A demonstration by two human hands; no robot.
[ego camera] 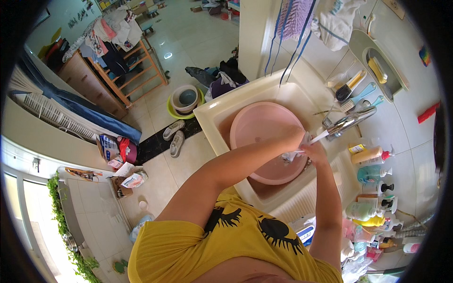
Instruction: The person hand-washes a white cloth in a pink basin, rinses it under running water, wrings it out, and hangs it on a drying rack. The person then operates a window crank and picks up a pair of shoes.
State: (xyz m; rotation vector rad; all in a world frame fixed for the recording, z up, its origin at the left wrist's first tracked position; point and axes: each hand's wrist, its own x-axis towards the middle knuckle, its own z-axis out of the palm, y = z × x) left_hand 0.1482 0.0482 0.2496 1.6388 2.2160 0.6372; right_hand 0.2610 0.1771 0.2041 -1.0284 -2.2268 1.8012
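My left hand [297, 136] and my right hand [312, 152] are close together, gripping a small whitish wet cloth [292, 155] between them. Water [319, 137] runs from the chrome faucet [352, 122] onto the hands. Below them, a round pink plastic basin [244, 123] sits in a cream ceramic laundry sink [208, 109]. Part of the cloth hangs over the basin. Most of the left fingers are hidden behind the hand and by the cloth. The sink's ribbed washboard [293, 207] slopes on the near side.
Brushes [350, 86] stand behind the faucet, and several pump bottles [370, 174] line the right ledge. A purple chenille cloth [295, 17] with blue cords hangs above the sink. Stacked basins [185, 97], shoes [176, 143] and a heap of clothes [226, 81] occupy the floor.
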